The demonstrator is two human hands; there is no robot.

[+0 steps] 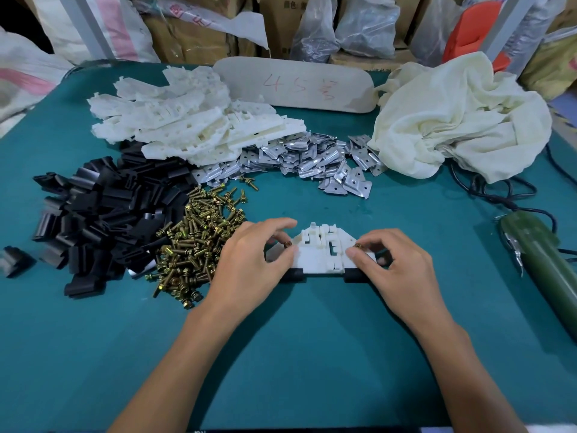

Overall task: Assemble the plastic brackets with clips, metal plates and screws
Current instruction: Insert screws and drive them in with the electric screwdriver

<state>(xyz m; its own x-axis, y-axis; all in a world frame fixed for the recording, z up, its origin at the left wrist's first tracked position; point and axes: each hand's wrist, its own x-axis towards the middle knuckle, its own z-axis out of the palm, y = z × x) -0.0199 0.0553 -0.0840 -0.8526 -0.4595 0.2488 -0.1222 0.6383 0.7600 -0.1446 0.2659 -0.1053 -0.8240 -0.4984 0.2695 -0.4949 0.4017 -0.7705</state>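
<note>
A white plastic bracket (321, 251) lies flat on the green table mat, with a black clip (354, 275) on each lower corner. My left hand (253, 264) pinches a brass screw (288, 244) at the bracket's left end. My right hand (396, 264) pinches another brass screw (358, 245) at the right end. Both screws stand upright on the bracket. Supply piles lie beyond: white brackets (193, 120), metal plates (299, 157), black clips (103, 210) and brass screws (199, 232).
A green electric screwdriver (540, 267) lies at the right with its black cord (493, 189). A crumpled cream cloth (462, 117) sits at the back right, a labelled grey board (296, 85) behind the piles. Boxes and bags line the far edge.
</note>
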